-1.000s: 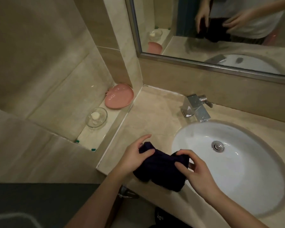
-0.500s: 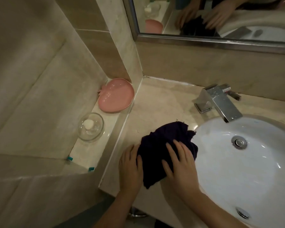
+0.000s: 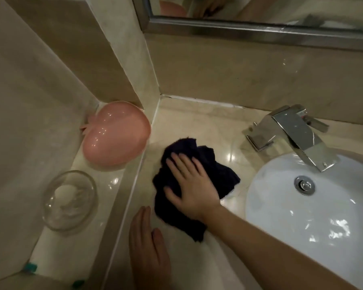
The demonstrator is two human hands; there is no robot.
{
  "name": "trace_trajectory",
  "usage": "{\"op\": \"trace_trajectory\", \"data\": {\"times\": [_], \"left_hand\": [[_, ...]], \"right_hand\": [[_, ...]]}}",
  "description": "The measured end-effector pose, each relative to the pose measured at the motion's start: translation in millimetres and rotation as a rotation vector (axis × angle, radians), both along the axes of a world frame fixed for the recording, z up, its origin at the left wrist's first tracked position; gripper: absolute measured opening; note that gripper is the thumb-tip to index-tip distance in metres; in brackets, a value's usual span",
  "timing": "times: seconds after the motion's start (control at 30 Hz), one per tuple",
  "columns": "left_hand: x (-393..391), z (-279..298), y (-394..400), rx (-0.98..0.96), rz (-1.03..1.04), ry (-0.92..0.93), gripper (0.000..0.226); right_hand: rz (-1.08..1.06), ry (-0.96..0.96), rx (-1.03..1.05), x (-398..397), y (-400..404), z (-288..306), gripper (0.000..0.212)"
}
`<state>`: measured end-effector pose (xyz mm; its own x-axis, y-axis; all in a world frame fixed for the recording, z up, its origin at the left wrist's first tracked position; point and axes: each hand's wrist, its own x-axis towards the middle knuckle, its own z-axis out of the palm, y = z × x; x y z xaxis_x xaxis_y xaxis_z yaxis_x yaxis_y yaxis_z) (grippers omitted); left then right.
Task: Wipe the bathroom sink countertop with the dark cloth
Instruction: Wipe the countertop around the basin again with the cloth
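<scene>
The dark cloth (image 3: 220,174) lies crumpled on the beige stone countertop (image 3: 197,124), left of the white sink basin (image 3: 323,216). My right hand (image 3: 191,185) presses flat on the cloth's middle, fingers spread and pointing toward the back left corner. Beside it, my left hand (image 3: 149,248) rests flat on the countertop near the front edge, just left of the cloth's near end and not holding it. The counter shows glossy wet highlights around the cloth.
A chrome faucet (image 3: 291,135) stands behind the basin, whose drain (image 3: 304,184) shows. On a lower ledge to the left sit a pink heart-shaped dish (image 3: 115,135) and a clear glass soap dish (image 3: 69,199). A mirror frame (image 3: 260,30) runs above the backsplash.
My left hand has come off the cloth and now lies on the counter. My right hand has pushed the cloth farther toward the back left corner. The camera has moved closer and lower.
</scene>
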<state>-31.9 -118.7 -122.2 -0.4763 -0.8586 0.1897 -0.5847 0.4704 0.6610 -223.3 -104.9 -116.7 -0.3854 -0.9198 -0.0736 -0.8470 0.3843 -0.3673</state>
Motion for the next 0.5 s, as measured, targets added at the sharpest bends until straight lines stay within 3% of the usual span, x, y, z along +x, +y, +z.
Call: {"op": "trace_trajectory", "data": {"times": [0.17, 0.27, 0.37, 0.5], "left_hand": [[-0.7, -4.1, 0.3, -0.072, -0.016, -0.042, 0.045], [0.3, -4.5, 0.3, -0.084, -0.024, -0.103, 0.045], [0.6, -3.4, 0.6, -0.084, -0.024, -0.130, 0.045], [1.2, -4.3, -0.3, -0.098, -0.022, -0.156, 0.045]], "right_hand": [[-0.168, 0.082, 0.045, -116.8, -21.6, 2.4, 0.072], [-0.280, 0.093, 0.055, -134.5, 5.6, 4.3, 0.072], [-0.320, 0.090, 0.039, -62.9, 41.6, 8.8, 0.069], [-0.147, 0.050, 0.066, 71.4, 103.0, 12.2, 0.078]]}}
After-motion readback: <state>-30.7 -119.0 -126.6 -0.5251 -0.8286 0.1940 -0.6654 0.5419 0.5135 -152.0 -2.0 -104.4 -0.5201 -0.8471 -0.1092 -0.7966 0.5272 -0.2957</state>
